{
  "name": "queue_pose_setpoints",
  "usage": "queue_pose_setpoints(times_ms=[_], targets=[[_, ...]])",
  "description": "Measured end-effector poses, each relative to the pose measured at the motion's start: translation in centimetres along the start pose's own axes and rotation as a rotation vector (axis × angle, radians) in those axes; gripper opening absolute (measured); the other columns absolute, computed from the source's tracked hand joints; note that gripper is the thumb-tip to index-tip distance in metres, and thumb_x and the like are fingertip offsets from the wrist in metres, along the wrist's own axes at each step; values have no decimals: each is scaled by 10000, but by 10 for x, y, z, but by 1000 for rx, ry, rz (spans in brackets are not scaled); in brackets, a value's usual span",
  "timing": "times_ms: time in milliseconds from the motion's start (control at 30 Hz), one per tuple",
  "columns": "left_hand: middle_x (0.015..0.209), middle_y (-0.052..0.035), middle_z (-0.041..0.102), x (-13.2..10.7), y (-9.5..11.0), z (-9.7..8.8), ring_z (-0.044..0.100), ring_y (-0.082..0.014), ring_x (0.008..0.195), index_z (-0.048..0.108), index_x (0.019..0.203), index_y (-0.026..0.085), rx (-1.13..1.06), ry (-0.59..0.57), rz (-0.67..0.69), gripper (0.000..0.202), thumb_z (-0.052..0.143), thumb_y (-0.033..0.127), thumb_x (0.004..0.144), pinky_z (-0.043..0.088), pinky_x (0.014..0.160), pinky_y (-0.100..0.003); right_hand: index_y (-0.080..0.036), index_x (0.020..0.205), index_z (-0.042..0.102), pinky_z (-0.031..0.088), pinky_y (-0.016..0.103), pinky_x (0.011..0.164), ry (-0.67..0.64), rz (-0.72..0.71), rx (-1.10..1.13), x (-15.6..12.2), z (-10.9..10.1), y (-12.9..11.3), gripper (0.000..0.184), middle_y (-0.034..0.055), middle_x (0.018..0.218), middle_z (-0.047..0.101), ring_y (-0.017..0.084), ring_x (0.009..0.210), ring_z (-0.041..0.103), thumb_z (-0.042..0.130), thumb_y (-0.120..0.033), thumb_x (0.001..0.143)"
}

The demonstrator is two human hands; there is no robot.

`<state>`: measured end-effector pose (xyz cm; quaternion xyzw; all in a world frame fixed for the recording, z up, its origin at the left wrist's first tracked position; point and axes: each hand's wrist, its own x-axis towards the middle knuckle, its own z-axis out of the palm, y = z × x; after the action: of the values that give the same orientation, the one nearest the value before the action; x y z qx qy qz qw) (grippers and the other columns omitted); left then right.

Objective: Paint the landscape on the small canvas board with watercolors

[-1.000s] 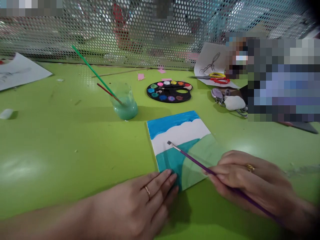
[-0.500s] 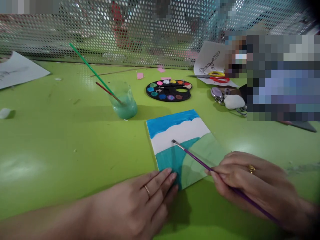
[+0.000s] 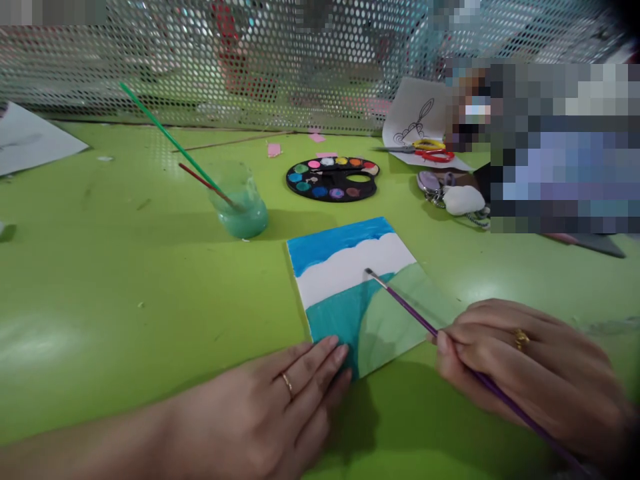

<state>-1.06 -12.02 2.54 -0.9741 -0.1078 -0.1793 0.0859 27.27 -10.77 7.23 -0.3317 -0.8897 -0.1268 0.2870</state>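
Observation:
A small painted canvas (image 3: pixel 345 267) lies on the green table, with a blue band at the top, a white band below it, then teal and pale green areas. My left hand (image 3: pixel 280 407) rests with its fingers stretched flat on the canvas's lower left corner. A thin purple paintbrush (image 3: pixel 410 312) is pinched in my right hand (image 3: pixel 525 360) at the canvas's right side. Its dark bristle tip is over the white band, near the teal edge; whether it touches the surface I cannot tell.
Behind the canvas stand a cup of greenish water (image 3: pixel 243 217) holding brushes and a black paint palette (image 3: pixel 330 183). Scissors (image 3: pixel 430 152) lie on a drawing (image 3: pixel 413 110) at back right, near a bunch of trinkets (image 3: pixel 463 199). A perforated metal screen (image 3: pixel 175 67) borders the table.
My right hand has moved the paintbrush to the right, its tip sliding along over the white band. My left hand stays on the canvas corner. The whole view has shifted slightly.

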Motion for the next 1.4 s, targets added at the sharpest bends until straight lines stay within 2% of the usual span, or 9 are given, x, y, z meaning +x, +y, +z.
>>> queue_pose_setpoints(times_ms=[200,367,533,667,833,1000,1133,1300,1400], targets=[[1264,-204,621,0,0,0,560,-305,1230,612,1202,9,2,-13,-15,382,439,211,928,424,1093,-407,-194,619,517,505,288,574,-41,-138,-18,-2,1,2,257,-30,536,575,117,529,554,678,-60,767],[1253,-195,630,-1,0,-3,567,-306,1222,619,1201,23,11,-27,-2,370,441,205,933,442,1079,-412,-207,608,490,490,311,553,-33,-86,-54,-4,-1,3,294,-31,523,564,128,525,540,706,-55,738],[1271,-208,613,-1,-1,-3,558,-318,1230,606,1216,5,8,-33,3,382,451,203,928,443,1079,-413,-198,629,524,514,302,616,-20,-147,-53,-4,0,3,250,-22,550,584,124,556,562,684,-55,758],[1260,-214,617,0,-1,-1,563,-326,1222,608,1217,5,21,-36,12,387,429,196,932,458,1064,-419,-207,627,493,490,324,586,12,-78,-74,-6,2,5,289,-33,515,535,130,529,512,707,-34,717],[1255,-209,623,1,-1,-1,571,-323,1213,616,1205,10,13,-26,5,373,436,193,935,475,1048,-413,-195,610,505,491,306,598,-16,-152,-83,-6,2,7,270,-23,528,561,123,545,527,691,-50,739],[1222,-215,640,2,-2,-3,587,-326,1192,622,1190,-2,12,-15,8,372,410,174,940,502,1016,-415,-205,629,500,471,323,576,10,-70,-154,-5,1,7,276,-31,513,546,144,554,549,707,-36,698],[1222,-209,641,2,-1,-3,590,-325,1188,625,1181,4,12,-7,18,360,421,180,943,499,1020,-416,-205,639,503,486,319,580,-20,-129,-137,-4,1,10,267,-24,524,570,135,535,541,720,-66,709],[1216,-190,651,1,0,-2,592,-315,1189,641,1161,28,16,-5,-9,335,450,206,951,483,1039,-418,-210,656,514,465,326,544,53,-83,-219,-6,0,13,273,-33,510,548,159,549,569,696,-6,655],[1230,-195,641,1,0,-2,589,-315,1194,631,1180,25,22,-14,4,347,446,206,949,482,1038,-414,-209,641,500,484,320,564,14,-92,-189,-6,0,12,271,-34,511,553,142,535,552,709,-40,679]])
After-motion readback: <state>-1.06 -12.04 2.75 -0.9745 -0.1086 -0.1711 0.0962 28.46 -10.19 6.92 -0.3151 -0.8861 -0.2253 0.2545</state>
